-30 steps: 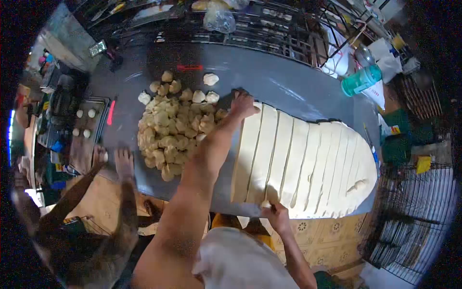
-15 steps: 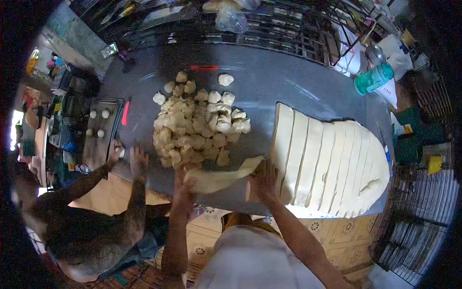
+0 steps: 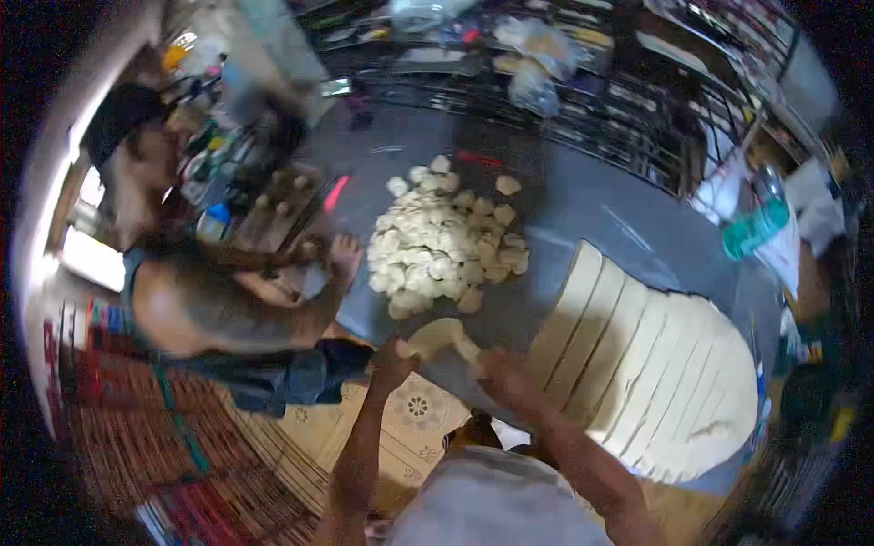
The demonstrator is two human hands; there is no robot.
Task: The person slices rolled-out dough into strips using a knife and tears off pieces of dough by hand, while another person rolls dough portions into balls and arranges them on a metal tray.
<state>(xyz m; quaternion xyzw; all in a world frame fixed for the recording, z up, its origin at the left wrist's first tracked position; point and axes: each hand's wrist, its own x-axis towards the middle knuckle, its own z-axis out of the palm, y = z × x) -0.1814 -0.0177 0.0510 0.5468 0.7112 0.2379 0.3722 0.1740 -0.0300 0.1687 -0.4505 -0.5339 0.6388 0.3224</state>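
Note:
A short strip of pale dough (image 3: 442,334) bows upward between my two hands at the near edge of the table. My left hand (image 3: 393,360) is closed around its left end. Its right end is gripped by my right hand (image 3: 506,375), which shows some motion blur. Just beyond the strip lies a heap of small dough pieces (image 3: 437,250). To the right of my right hand, a wide dough sheet (image 3: 651,364) lies flat, cut into several long strips.
At the left a co-worker leans over the table, one hand (image 3: 344,257) on its surface near a tray (image 3: 269,218) with dough balls. A teal bottle (image 3: 756,227) stands at the far right. Racks line the back, with plastic bags (image 3: 535,68) on them.
My view has swung left, so the table appears shifted right and rotated. The dough strip, stretched out and slanting before, now arches between my hands, which are nearer each other.

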